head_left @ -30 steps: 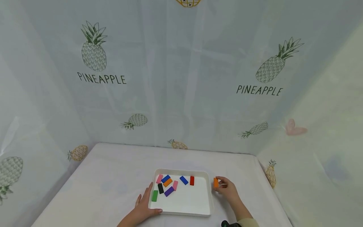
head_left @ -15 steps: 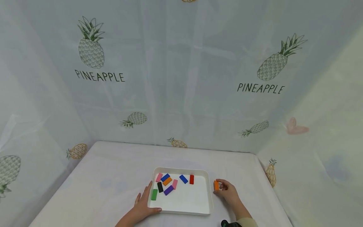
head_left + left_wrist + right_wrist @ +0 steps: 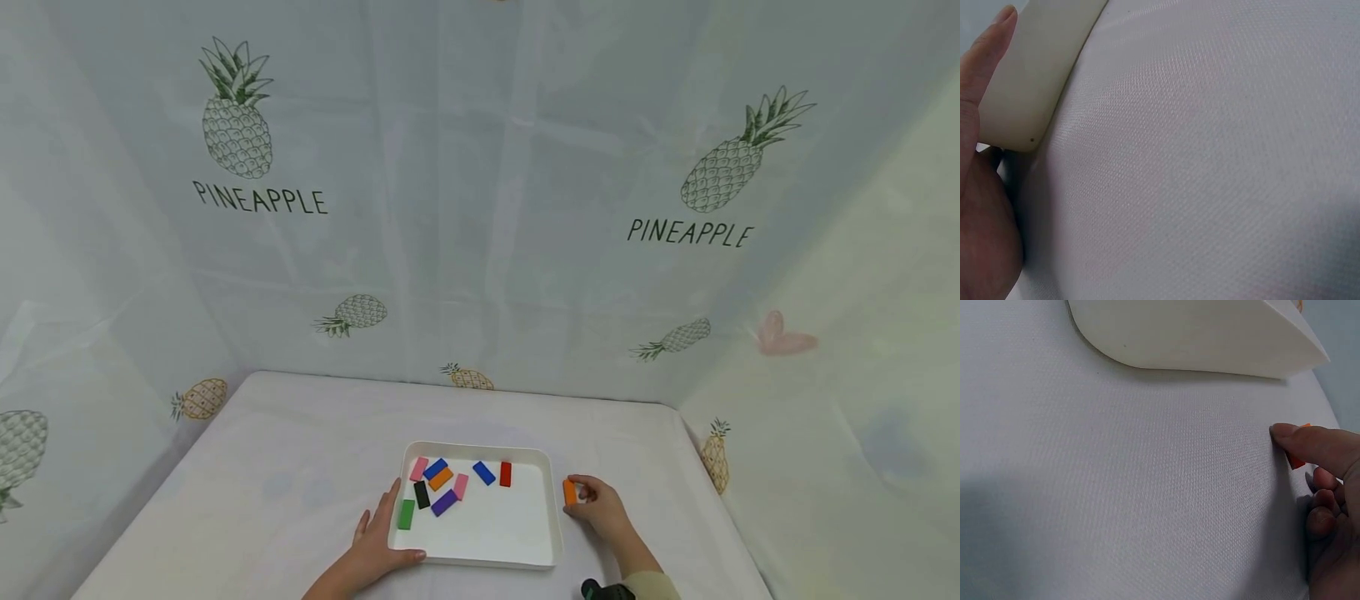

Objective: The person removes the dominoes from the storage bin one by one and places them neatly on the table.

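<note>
A shallow white tray (image 3: 491,562) lies on the cloth-covered table with several small coloured rectangular blocks in it. My left hand (image 3: 370,546) rests at its front-left corner, fingers stretched along the left side and thumb along the front edge. In the left wrist view that thumb lies straight against the tray wall (image 3: 1041,81). Just outside the tray's right side, my right hand (image 3: 606,510) pinches an orange block (image 3: 569,492) between thumb and fingers, close over the cloth. The right wrist view shows only part of the orange block (image 3: 1297,462) behind the thumb.
Pink (image 3: 419,469), blue (image 3: 436,468), orange (image 3: 441,479), black (image 3: 422,495), purple (image 3: 444,502) and green (image 3: 406,514) blocks gather in the tray's left half. Another blue block (image 3: 483,473) and a red block (image 3: 506,474) lie toward the back. A pineapple-print curtain (image 3: 465,208) surrounds the table.
My right hand has come down slightly toward the near side with the orange block still pinched. The left hand stays at the tray's corner, and the head view has shifted a little.
</note>
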Demonstrator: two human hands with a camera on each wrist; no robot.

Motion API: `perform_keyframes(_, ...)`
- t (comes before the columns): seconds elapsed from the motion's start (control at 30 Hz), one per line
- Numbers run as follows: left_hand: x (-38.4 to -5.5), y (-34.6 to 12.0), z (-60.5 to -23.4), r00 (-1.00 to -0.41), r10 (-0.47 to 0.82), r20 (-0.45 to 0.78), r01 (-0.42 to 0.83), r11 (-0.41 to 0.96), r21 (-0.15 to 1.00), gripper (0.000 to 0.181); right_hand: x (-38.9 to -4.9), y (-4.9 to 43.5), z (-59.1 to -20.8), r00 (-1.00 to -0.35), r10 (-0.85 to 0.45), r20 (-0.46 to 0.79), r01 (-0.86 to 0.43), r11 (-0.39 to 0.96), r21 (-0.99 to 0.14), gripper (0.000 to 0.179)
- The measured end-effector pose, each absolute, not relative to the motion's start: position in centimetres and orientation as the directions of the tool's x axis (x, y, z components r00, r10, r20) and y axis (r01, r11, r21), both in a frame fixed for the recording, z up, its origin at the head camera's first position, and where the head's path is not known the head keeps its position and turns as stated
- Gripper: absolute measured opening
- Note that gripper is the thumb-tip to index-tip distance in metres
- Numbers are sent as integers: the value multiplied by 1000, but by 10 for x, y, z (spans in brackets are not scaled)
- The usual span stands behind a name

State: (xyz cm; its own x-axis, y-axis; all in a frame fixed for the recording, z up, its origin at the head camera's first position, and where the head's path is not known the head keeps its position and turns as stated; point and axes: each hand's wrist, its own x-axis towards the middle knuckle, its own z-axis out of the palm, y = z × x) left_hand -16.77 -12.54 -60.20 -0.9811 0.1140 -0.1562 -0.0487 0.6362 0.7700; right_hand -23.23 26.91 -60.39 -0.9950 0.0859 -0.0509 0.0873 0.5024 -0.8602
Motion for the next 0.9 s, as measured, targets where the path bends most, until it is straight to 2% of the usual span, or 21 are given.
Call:
perform_keyframes(0.27, -167, -124, -601, -981, 109, -161, -57, 632, 773, 129, -231, 268, -601, -994, 95, -61, 102, 526, -844, 50)
perform_keyframes(0.57, -166, -124, -594, -976, 121, -180, -62, 639, 766, 125, -228, 267, -595, -995, 87, -52, 90, 526, -846, 57)
perform_keyframes(0.77, -167, -123, -600, -977, 103, -185, -74, 651, 756, 127, -226, 268, -593, -989, 135, -55, 116, 498, -859, 62)
perform_keyframes(0.9, -168, -123, -603, -977, 98, -187, -77, 658, 749, 129, -225, 264, -589, -985, 166, -37, 112, 469, -876, 59)
